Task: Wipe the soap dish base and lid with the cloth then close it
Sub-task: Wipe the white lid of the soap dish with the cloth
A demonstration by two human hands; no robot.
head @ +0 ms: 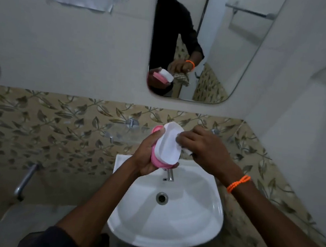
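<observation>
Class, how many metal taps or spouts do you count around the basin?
2. One tap stands at the basin's back rim, partly hidden under the soap dish; one spout projects from the wall, lower left.

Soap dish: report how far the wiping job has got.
Done: cannot tell which parts are already wiped. In hand: the left hand grips the pink base and white lid together over the sink, while the right hand presses the cloth against the lid. Left: finish wiping, then close the dish, which looks not fully shut.
</observation>
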